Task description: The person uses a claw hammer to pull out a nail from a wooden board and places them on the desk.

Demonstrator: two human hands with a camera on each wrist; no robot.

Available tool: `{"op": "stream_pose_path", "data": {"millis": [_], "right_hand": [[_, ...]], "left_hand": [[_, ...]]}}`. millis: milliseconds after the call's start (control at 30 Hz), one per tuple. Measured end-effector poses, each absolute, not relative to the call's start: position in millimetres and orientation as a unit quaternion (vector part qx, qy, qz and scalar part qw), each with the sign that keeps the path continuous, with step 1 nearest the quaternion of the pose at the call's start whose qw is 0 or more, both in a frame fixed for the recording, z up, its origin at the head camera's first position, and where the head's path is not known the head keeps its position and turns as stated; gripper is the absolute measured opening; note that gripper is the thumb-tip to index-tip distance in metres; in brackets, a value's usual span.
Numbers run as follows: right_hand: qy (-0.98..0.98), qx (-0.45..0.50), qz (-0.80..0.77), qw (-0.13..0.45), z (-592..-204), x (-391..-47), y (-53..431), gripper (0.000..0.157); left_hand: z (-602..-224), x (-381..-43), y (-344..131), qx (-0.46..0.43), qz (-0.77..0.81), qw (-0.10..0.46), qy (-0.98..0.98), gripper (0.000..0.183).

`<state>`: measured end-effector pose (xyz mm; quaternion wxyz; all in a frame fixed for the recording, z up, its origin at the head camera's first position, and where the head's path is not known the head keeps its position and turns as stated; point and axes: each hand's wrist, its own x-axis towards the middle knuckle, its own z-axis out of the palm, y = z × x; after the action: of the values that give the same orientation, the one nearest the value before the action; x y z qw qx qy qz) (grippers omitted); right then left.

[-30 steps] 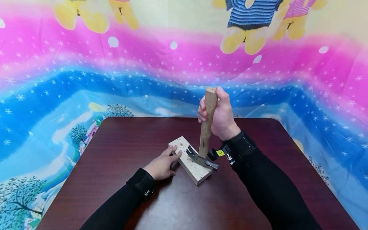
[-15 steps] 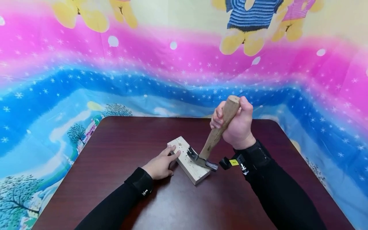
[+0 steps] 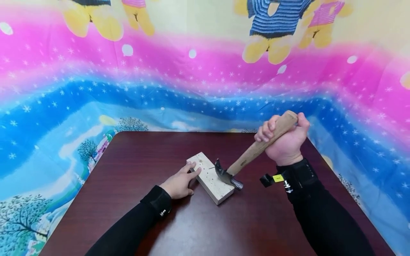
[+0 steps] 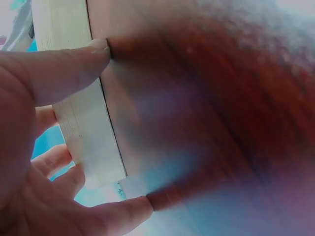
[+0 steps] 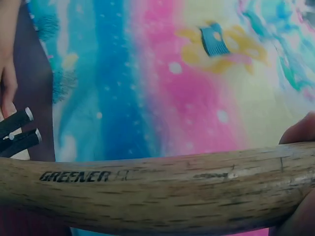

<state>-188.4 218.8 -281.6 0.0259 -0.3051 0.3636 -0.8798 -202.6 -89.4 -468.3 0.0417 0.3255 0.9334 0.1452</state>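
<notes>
In the head view a pale wooden block (image 3: 209,177) lies aslant on the table, its top dotted with small holes. My left hand (image 3: 177,181) holds its left end, fingertips on the upper face and thumb along the side. A claw hammer (image 3: 253,154) is gripped by the wooden handle in my right hand (image 3: 286,142). The hammer head rests on the block, handle leaning right. By the claw a thin dark line shows, seemingly a nail (image 3: 211,168). In the right wrist view the hammer handle (image 5: 162,191) crosses the bottom, with the claw at the left edge.
The dark reddish-brown table (image 3: 144,153) has its far edge behind the block. A bright printed curtain (image 3: 179,81) hangs around its back and sides. A small camera (image 3: 267,180) juts from the right wrist, near the hammer handle.
My right hand has swung rightward and the hammer handle has tipped from nearly upright to a low slant. The claw end has risen, exposing the thin nail. The left hand and block stay put.
</notes>
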Motion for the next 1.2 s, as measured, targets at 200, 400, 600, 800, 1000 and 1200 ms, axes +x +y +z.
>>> {"op": "stream_pose_path", "data": {"millis": [200, 400, 600, 800, 1000, 1200], "right_hand": [[0.321, -0.263, -0.910, 0.007, -263, -194, 243, 0.067], [0.316, -0.256, -0.913, -0.035, -226, -192, 251, 0.062], [0.313, -0.243, -0.917, -0.052, -204, -184, 252, 0.058], [0.332, -0.257, -0.906, -0.059, -196, -180, 249, 0.058], [0.352, -0.273, -0.894, -0.052, -191, -181, 244, 0.060], [0.341, -0.276, -0.898, -0.011, -191, -182, 239, 0.062]], "left_hand": [[-468, -204, -92, 0.327, 0.143, 0.043, 0.933, 0.085], [-466, -202, -91, 0.329, 0.134, 0.037, 0.934, 0.080], [-459, -203, -90, 0.331, 0.092, 0.025, 0.939, 0.070], [-451, -205, -91, 0.334, 0.096, 0.041, 0.937, 0.063], [-430, -215, -92, 0.324, 0.205, -0.004, 0.924, 0.071], [-384, -216, -74, 0.329, 0.358, -0.052, 0.872, 0.085]]}}
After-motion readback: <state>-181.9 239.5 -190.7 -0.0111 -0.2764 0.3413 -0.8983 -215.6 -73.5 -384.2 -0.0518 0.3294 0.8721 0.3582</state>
